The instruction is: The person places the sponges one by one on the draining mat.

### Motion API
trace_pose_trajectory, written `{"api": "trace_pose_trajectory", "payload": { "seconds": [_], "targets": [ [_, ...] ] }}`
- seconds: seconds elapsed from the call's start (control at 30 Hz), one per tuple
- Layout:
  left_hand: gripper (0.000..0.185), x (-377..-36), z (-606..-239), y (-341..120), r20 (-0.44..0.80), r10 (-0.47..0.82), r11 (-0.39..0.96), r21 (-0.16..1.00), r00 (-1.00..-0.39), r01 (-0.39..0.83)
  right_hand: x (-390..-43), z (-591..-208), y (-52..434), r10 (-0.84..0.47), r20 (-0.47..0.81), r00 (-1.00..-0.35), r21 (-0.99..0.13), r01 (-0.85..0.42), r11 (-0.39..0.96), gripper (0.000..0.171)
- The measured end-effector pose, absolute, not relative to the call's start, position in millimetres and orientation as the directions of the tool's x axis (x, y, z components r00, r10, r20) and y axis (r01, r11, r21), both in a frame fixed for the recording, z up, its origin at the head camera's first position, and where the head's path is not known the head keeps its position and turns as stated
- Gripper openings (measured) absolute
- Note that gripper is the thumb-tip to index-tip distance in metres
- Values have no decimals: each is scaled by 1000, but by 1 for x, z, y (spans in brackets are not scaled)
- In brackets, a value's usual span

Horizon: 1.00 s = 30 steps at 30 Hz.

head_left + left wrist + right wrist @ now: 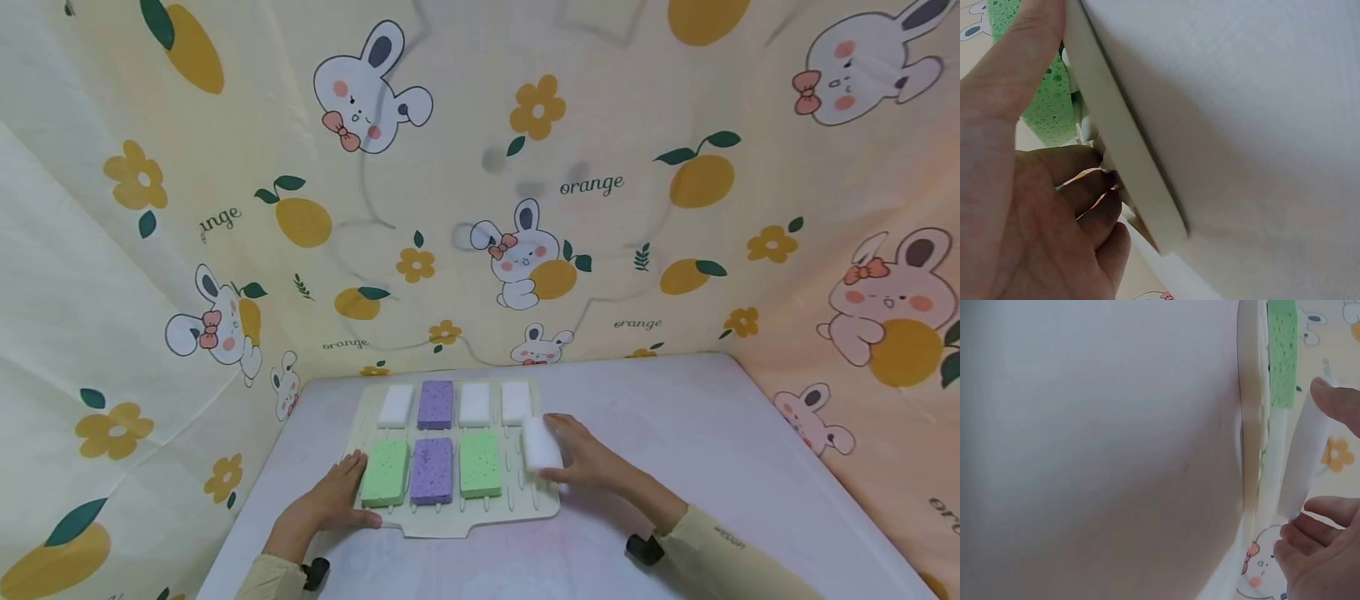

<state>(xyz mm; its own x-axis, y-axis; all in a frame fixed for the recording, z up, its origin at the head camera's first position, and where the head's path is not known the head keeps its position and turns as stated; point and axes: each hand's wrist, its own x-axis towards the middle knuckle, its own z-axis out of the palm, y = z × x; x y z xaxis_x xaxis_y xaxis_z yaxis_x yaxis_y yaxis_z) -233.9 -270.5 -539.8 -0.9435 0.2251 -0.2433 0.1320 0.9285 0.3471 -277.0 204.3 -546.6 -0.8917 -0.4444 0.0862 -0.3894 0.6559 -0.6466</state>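
A cream ridged tray (438, 527) lies on the table, with sponges in two rows. My right hand (588, 457) pinches a white sponge block (542, 446) by its ends, thumb at the near end and fingers at the far end. In the right wrist view this white block (1305, 459) is tilted and raised over the tray's surface. At the tray's left front corner rests my left hand (333, 497), its fingers along the left side and the thumb at the front edge. Beside those fingers is a green sponge (386, 473).
Front row: a purple sponge (432, 472) and another green sponge (480, 465) follow to the right. Back row: a white block (396, 406), a purple sponge (436, 405) and two more white blocks (475, 405). A patterned cloth (450, 167) hangs behind the white table (660, 400).
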Motion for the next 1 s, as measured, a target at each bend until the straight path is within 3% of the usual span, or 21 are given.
{"api": "trace_pose_trajectory", "payload": {
  "seconds": [0.47,1.0],
  "targets": [
    [131,-237,-542,-271,-233,240,925,351,-942,149,-262,-550,193,-455,21,-890,-692,-342,636,109],
    [130,-236,-544,-273,-239,243,925,349,-940,151,-258,-553,180,-474,-24,-880,-656,-344,672,108]
  ]
}}
